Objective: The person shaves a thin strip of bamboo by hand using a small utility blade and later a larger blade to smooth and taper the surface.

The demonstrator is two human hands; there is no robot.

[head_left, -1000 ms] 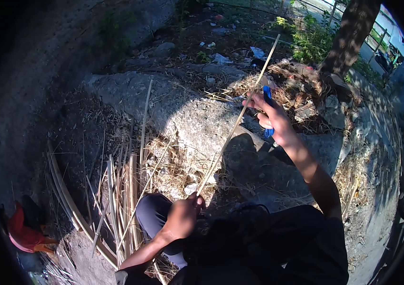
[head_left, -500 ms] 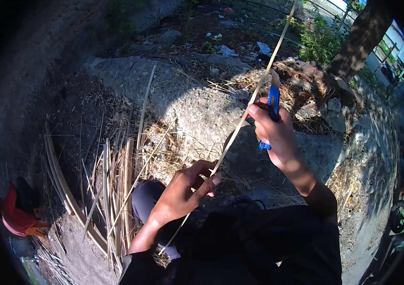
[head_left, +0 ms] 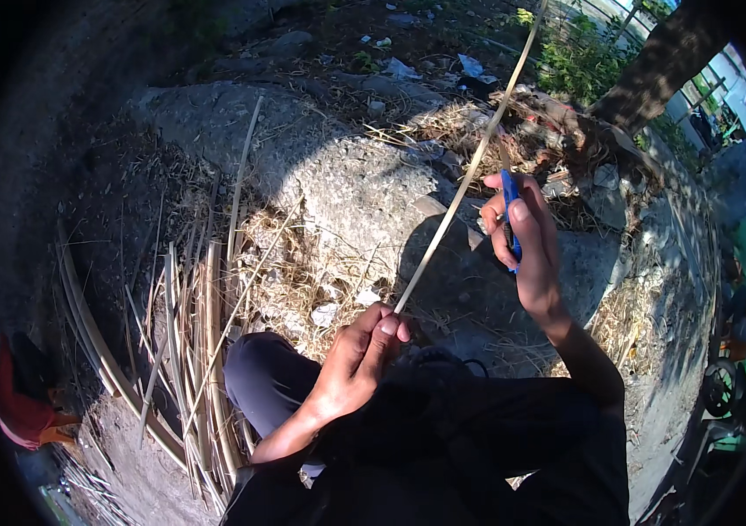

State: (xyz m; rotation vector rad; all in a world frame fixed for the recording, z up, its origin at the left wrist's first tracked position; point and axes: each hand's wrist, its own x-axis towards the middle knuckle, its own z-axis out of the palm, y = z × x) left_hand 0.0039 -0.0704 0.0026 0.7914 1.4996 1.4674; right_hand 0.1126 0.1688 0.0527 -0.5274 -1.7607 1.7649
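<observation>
A long, thin, pale strip, apparently of bamboo (head_left: 461, 197), slants from lower left up to the top edge. My left hand (head_left: 357, 358) pinches its lower end between thumb and fingers, just above my knee. To the right of the strip, my right hand (head_left: 534, 250) grips a blue-handled knife (head_left: 511, 210), whose blade points upward. The knife's fingers-wrapped handle shows only in part. The right hand appears apart from the strip, with some fingers curled loosely toward it.
Several cut strips (head_left: 206, 351) lie in a pile left of my knee. A large rough rock (head_left: 338, 184) with dry shavings (head_left: 277, 250) lies ahead. A tree trunk (head_left: 667, 66) stands at upper right. Something red (head_left: 21, 394) sits at the far left.
My right hand has come off the strip and turned, keeping the knife. My left hand has closed more tightly on the strip's lower end. The view has shifted slightly.
</observation>
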